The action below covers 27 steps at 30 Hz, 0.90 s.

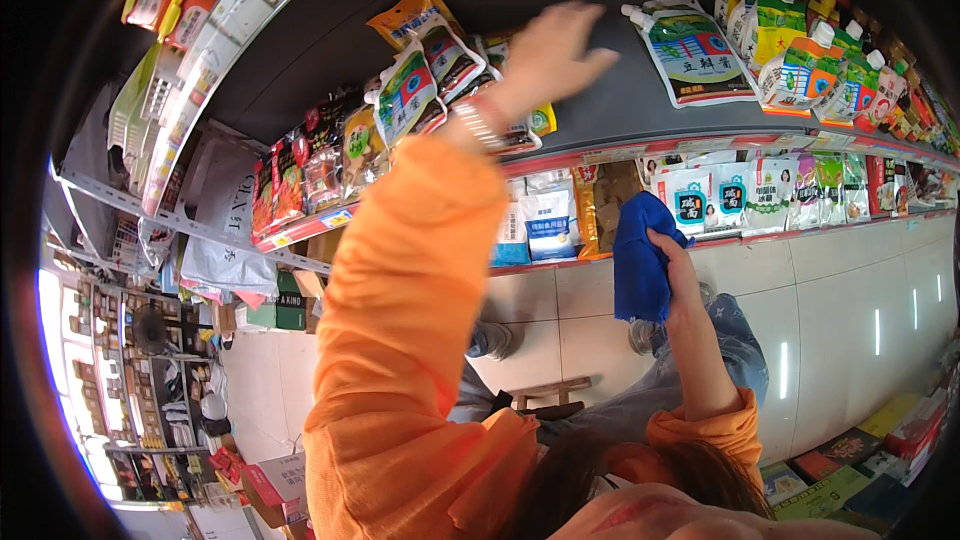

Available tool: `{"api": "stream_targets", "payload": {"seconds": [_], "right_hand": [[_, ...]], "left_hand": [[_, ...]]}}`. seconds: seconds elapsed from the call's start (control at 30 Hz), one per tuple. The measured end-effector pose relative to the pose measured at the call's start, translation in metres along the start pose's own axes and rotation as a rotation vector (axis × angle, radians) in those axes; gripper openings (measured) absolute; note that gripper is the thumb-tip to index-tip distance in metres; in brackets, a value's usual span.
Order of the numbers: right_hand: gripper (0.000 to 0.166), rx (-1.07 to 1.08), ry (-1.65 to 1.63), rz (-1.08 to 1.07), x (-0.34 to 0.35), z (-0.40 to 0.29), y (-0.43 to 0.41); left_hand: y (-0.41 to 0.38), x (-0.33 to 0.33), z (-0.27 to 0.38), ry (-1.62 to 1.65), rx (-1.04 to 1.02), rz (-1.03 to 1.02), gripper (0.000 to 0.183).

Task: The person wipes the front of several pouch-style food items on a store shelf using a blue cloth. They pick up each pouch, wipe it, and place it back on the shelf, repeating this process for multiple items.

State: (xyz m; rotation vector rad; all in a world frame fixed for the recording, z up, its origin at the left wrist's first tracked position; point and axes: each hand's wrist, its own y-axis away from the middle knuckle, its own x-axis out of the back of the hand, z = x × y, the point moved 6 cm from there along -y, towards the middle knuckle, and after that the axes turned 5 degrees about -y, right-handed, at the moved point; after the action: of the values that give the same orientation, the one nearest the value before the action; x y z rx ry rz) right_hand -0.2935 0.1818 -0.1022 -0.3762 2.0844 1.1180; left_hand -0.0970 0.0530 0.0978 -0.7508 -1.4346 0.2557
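Note:
My left hand (559,52), blurred, reaches over the dark shelf (592,109), its fingers apart and nothing seen in its grasp. Beneath and beside its wrist lie spouted sauce pouches (411,94) in a loose heap. To its right, a flat soybean paste pouch (694,56) lies on the shelf beside a row of standing spouted pouches (799,71). My right hand (679,270) is shut on a blue cloth (641,262), which hangs in front of the lower shelf's edge.
Below, white bags (551,225) and further packets (772,191) fill the lower shelf. Dark and red packets (292,169) stand at the upper shelf's left end. A wooden stool (551,390) is under the person. Boxes (847,457) lie on the floor at lower right.

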Motion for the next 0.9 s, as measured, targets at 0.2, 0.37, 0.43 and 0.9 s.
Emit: {"api": "stream_targets", "payload": {"seconds": [0.2, 0.37, 0.43, 0.9], "right_hand": [[0.035, 0.012, 0.049, -0.025, -0.017, 0.010, 0.005], [0.035, 0.035, 0.073, 0.012, -0.011, 0.011, -0.003], [0.036, 0.037, 0.070, 0.027, -0.005, 0.009, -0.007], [0.034, -0.026, 0.018, -0.014, -0.005, 0.011, -0.003]], "left_hand": [[0.177, 0.092, -0.228, -0.402, 0.578, -0.224, 0.058], [0.230, 0.065, -0.272, -0.326, 0.814, -0.400, 0.053], [0.214, 0.060, -0.266, -0.259, 0.870, -0.283, 0.050], [0.149, 0.140, -0.162, -0.492, 0.504, 0.277, 0.024]]}}
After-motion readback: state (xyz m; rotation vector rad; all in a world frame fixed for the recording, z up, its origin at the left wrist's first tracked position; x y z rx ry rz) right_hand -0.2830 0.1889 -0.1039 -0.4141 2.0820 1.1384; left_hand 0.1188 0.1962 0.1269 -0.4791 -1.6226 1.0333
